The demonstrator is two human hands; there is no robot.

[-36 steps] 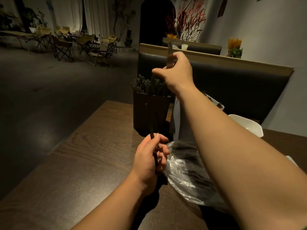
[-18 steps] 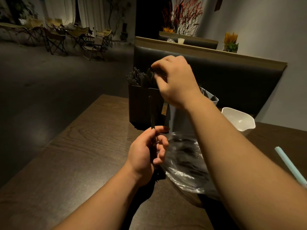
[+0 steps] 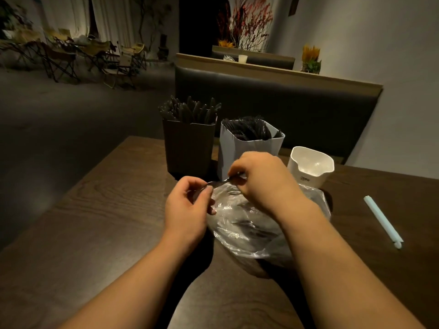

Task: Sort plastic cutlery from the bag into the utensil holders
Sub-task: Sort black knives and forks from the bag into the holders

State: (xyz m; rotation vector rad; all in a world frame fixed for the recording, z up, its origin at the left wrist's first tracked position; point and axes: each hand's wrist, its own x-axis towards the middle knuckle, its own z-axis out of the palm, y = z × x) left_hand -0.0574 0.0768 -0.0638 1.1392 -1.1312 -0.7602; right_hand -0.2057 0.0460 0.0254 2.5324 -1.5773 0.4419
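Your right hand (image 3: 259,179) sits knuckles-up at the far edge of the bag (image 3: 249,224), fingers curled, thumb and forefinger pinching its rim. Your left hand (image 3: 187,205) is just beside it, nearer you, also curled and pinching the rim. A thin strip spans between the two pinches; whether it is stretched film or a piece of cutlery, you cannot tell. Both forearms reach in low over the table (image 3: 107,210), wrists roughly level.

Step, as judged: opening the bag mouth to draw the next piece. Dark cutlery still shows through the film, so sorting is unfinished.

Next move calls for: one hand to keep the mouth open, the other to reach in, take one piece by the handle, identify it, then carry it to the matching holder.

Holders stand just behind the bag: dark holder (image 3: 187,148) packed full, grey holder (image 3: 237,153) partly filled, white holder (image 3: 311,172) apparently empty. A pale stick (image 3: 382,222) lies well to the right.
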